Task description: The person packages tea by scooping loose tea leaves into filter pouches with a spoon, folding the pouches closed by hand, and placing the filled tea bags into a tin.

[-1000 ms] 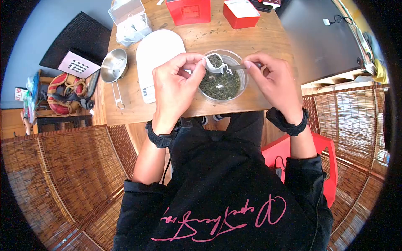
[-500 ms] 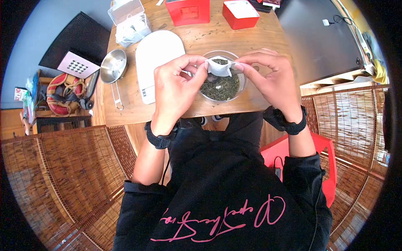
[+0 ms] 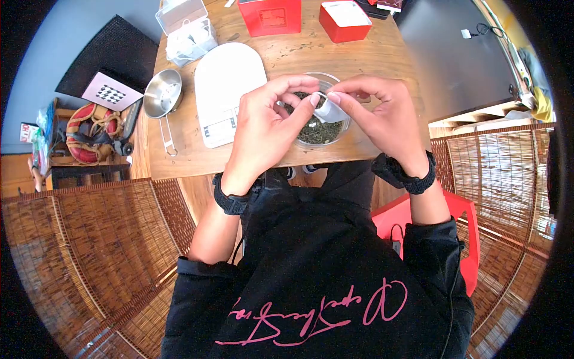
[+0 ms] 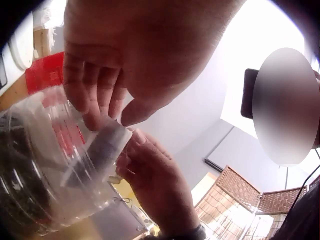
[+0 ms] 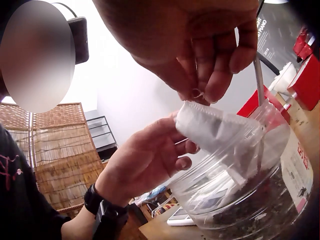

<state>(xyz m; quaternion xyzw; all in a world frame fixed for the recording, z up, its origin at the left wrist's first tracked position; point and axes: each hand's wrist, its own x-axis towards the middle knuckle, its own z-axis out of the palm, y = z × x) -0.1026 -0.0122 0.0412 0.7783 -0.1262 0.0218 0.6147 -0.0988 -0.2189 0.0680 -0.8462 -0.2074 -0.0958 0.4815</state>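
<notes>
A small white drawstring tea bag [image 3: 329, 112] hangs over the mouth of a clear plastic jar [image 5: 185, 190] holding dried tea leaves [image 3: 320, 133]. My left hand [image 3: 266, 122] pinches the bag's top edge between thumb and fingers. From the other side, my right hand [image 3: 382, 110] pinches a thin string loop at the top corner of the bag. The bag's top is drawn narrow, and a dark filling shows faintly through it in the left wrist view. A metal handle [image 5: 259, 80] leans out of the jar beside the right hand; its lower end is among the leaves.
A white kitchen scale [image 3: 230, 78] lies left of the jar, with a steel long-handled pan [image 3: 162, 93] beyond it. Farther back stand an open clear box of white bags [image 3: 190, 42], a red box [image 3: 270, 17] and a red-sided container [image 3: 345, 21].
The right hand has left the metal handle and taken the bag's edge, then its string. The bag's wide-open mouth has drawn together and turned, and the left hand has shifted right.
</notes>
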